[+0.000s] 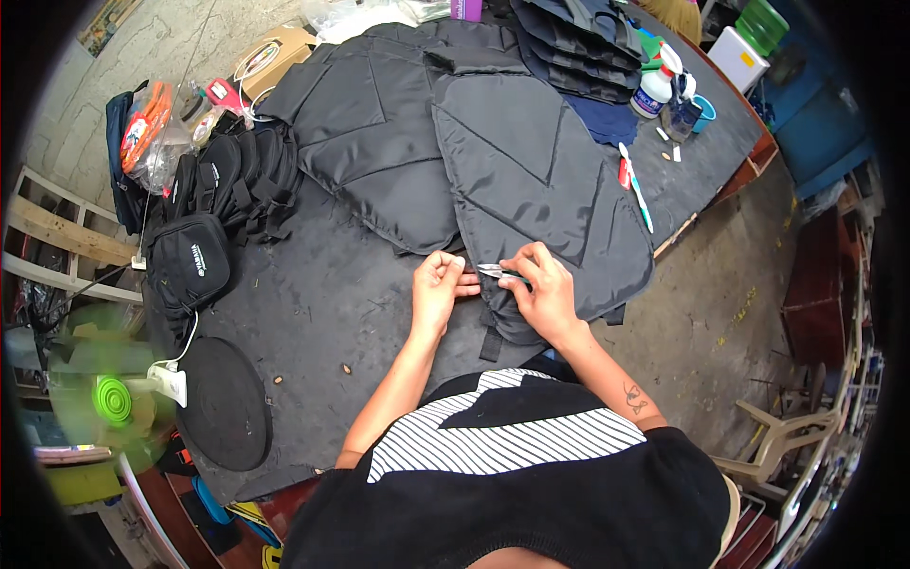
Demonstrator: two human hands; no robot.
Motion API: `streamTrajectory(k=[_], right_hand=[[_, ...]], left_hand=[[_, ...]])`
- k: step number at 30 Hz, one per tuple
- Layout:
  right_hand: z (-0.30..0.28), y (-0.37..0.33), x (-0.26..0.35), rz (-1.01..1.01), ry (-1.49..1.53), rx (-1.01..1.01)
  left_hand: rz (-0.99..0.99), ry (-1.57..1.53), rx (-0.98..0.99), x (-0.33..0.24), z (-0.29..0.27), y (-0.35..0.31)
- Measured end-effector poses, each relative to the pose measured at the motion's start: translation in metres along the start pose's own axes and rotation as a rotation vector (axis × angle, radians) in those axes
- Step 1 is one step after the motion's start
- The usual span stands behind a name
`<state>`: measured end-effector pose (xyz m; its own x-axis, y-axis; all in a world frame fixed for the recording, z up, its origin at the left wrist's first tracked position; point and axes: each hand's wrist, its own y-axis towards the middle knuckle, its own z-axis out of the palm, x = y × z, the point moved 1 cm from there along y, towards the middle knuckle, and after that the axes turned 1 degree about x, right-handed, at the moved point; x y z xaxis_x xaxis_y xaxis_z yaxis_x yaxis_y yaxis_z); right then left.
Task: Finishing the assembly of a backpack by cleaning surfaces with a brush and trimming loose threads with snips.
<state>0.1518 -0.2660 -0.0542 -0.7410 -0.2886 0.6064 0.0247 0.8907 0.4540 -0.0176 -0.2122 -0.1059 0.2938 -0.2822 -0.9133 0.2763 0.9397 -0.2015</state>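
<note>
A black quilted fabric piece (517,194) with stitched zigzag lines lies on the table in front of me, its rounded end toward the right. My right hand (547,299) grips small metal thread snips (492,271), their blades pointing left over the piece's near left edge. Just left of that edge is my left hand (437,298), thumb and forefinger pinched together close to the snip tips. Whatever lies in that pinch is too small to make out. Short black straps (491,344) stick out at the piece's near end.
More black quilted pieces (370,123) lie beyond. At left are black pouches (191,261), a round black disc (225,403) and a spinning green fan (113,400). Toward the far right stand a spray bottle (654,92), a blue cup (703,114) and a toothbrush (637,194).
</note>
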Motion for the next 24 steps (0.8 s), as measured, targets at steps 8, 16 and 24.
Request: streamTrajectory(k=[8, 16, 24], right_hand=[[0.006, 0.008, 0.000, -0.051, -0.019, -0.024], [-0.002, 0.010, 0.004, -0.043, 0.013, 0.037], [0.003, 0.020, -0.005, 0.031, 0.086, -0.146]], left_hand=[[0.044, 0.151, 0.030, 0.005, 0.004, -0.003], [0.000, 0.067, 0.004, 0.005, 0.004, -0.002], [0.184, 0.246, -0.157, -0.005, -0.002, 0.000]])
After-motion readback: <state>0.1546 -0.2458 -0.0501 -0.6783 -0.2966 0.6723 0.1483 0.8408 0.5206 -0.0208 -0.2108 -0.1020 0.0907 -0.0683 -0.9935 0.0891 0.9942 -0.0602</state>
